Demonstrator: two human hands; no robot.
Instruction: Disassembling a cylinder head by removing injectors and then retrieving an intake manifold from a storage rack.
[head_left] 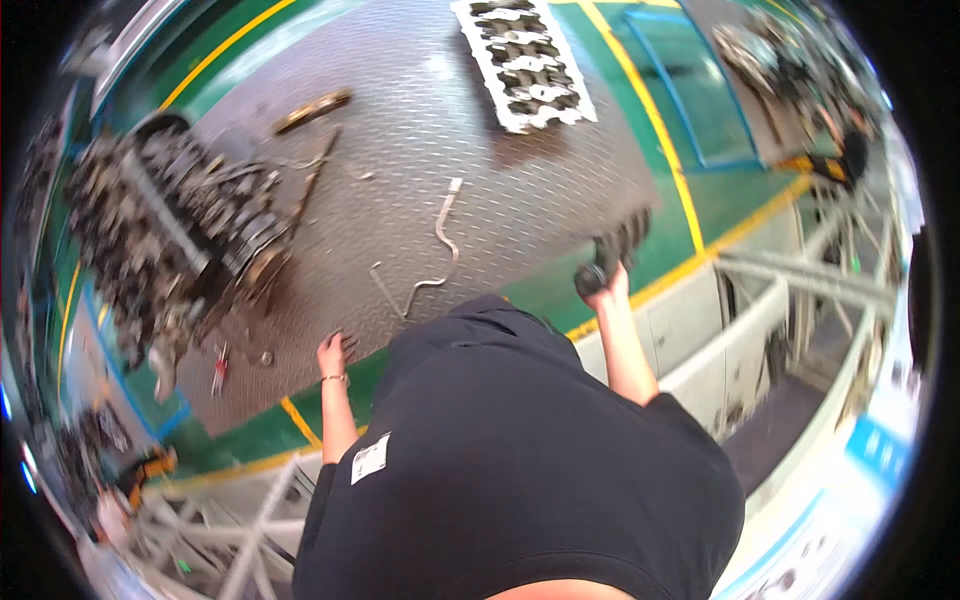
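In my right hand, closed and raised at the table's right front edge, is a dark manifold with several stubby branches and a round end toward me. My left hand hangs by the front edge of the steel-plate table, fingers loosely apart and nothing in them. Between the hands lies a thin bent metal pipe. A large dirty engine takes up the table's left side. Near its front lie a red-handled screwdriver and a small round metal piece.
A pale metal casting with rows of openings, like a cylinder head, sits at the far edge. Behind the engine lie a brownish elongated part and a long thin rod. Grey metal frames stand at right. Another parts-laden table is at far right.
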